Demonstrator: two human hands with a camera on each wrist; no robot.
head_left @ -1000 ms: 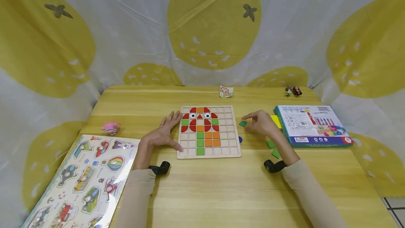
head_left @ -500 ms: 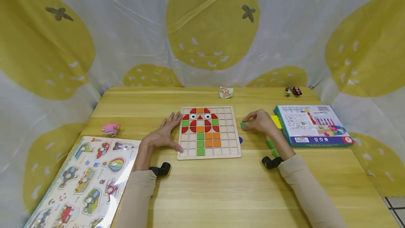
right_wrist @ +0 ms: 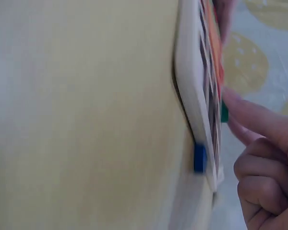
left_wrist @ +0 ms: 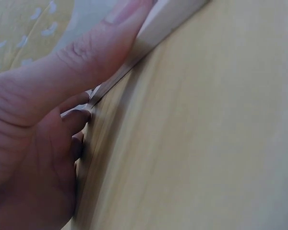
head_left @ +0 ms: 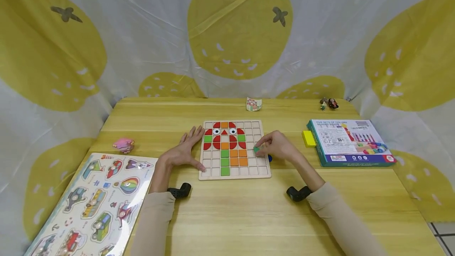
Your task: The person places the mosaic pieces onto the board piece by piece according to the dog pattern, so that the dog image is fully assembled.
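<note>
A square wooden grid board (head_left: 234, 172) lies on the table, with red, orange and green pieces and two eye tiles forming a figure in its cells. My left hand (head_left: 181, 149) spreads its fingers along the board's left edge, its thumb (left_wrist: 101, 52) against the near left corner. Over the right part of the board, my right hand (head_left: 279, 145) pinches a small green piece (head_left: 256, 150) between thumb and fingertips. In the right wrist view this green piece (right_wrist: 224, 112) is close over the grid, its other fingers curled under. A blue piece (right_wrist: 199, 158) sits beside the board's right edge.
A boxed toy set (head_left: 355, 141) lies at the right, with a yellow piece (head_left: 309, 138) against its left side. A picture puzzle board (head_left: 106, 185) is at the near left, a pink toy (head_left: 123, 145) behind it. A small patterned card (head_left: 254, 104) and tiny figures (head_left: 332, 103) are at the back.
My right hand has pinched the green piece from the table and carried it left over the board. The right forearm now hides the loose green pieces. My left hand stays put.
</note>
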